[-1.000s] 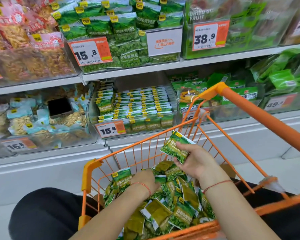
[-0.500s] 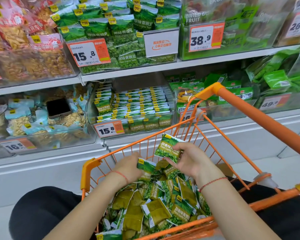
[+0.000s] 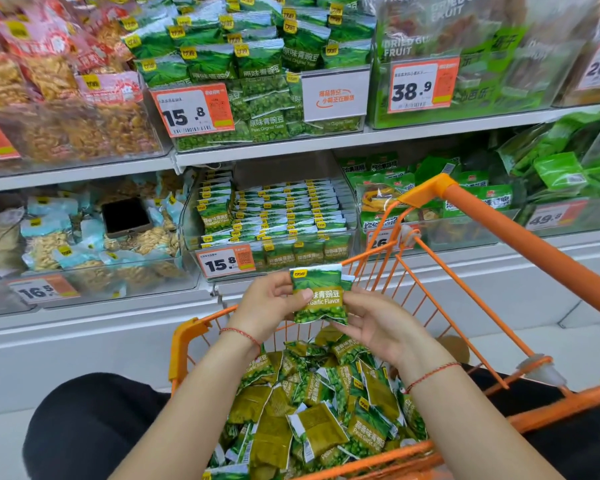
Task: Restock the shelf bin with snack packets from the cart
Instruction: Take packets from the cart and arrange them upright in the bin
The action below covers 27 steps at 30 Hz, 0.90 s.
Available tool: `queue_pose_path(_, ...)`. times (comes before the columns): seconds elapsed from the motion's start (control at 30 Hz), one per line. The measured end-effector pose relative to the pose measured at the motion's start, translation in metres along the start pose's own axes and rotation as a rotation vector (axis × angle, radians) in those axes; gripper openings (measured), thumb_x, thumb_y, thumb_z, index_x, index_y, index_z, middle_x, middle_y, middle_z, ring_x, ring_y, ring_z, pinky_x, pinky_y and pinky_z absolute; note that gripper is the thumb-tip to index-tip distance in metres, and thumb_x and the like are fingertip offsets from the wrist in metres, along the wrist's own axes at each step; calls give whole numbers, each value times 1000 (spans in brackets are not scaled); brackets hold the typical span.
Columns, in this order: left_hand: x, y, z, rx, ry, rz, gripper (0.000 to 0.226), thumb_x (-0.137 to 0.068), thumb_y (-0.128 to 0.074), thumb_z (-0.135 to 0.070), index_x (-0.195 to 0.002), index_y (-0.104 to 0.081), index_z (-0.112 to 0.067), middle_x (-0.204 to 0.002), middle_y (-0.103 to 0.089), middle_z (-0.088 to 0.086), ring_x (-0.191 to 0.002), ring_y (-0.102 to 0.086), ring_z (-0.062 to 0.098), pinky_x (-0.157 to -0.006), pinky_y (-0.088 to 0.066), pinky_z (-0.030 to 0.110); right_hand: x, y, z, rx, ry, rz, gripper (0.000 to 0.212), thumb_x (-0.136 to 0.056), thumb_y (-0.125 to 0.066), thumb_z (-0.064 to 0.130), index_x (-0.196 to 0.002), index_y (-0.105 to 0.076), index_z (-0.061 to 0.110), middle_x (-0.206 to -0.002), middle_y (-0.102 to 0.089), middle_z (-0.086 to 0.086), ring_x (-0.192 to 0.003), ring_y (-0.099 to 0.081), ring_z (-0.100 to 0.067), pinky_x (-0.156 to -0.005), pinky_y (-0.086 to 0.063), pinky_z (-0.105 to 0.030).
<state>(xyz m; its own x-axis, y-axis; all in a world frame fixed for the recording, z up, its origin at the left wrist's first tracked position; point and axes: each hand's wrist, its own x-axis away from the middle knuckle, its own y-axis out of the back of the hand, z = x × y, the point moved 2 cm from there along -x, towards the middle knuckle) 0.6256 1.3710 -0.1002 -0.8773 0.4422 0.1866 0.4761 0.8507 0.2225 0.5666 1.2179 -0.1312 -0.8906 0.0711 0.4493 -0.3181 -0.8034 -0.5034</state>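
Both hands hold small green garlic-pea snack packets (image 3: 318,294) above the orange cart (image 3: 187,336), front face toward me. My left hand (image 3: 269,301) pinches the left edge with its thumb on the front. My right hand (image 3: 373,323) holds the right and lower edge from behind; a second packet edge peeks out on the right. Several more green packets (image 3: 321,407) lie heaped in the cart. The clear shelf bin (image 3: 274,223) on the lower shelf, just beyond my hands, holds neat rows of the same packets behind a 15.8 price tag (image 3: 224,263).
A black phone (image 3: 125,216) lies on the nut packets in the bin to the left. The cart's orange handle (image 3: 534,244) runs up the right side. An upper shelf (image 3: 291,147) carries more green pea packs and dried fruit. My dark-clothed knees flank the cart.
Both hands rose out of the cart and came together. The left hand lifted a packet from the heap and brought it against the one the right hand held, in front of the bin.
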Motion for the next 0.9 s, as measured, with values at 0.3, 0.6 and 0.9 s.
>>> queue_pose_path(0.3,-1,-7,1,151,86,-117,23,-94,-59,-20,-116,-52,-22,-109,-59,-3,-92,-58,9,-79,-51,27,0,-4,1,-117,9,25,18,-91,-54,9,-107,-59,3,-90,-65,-13,-81,-65,-24,-68,-59,-31)
queue_pose_path(0.6,-6,-29,23,483,266,-150,23,-102,-40,-15,-119,-53,-6,-128,-55,19,-113,-56,27,-77,-51,26,3,-5,1,74,102,-18,8,-88,-61,5,-91,-68,8,-83,-73,-1,-85,-66,-12,-82,-55,-28)
queue_pose_path(0.9,-9,-25,30,214,181,-163,21,-103,-38,-29,-95,-58,-25,-124,-59,13,-116,-55,25,-103,-44,40,7,-11,-1,262,175,-75,7,-92,-60,12,-94,-65,8,-89,-71,-3,-91,-65,-12,-83,-56,-30)
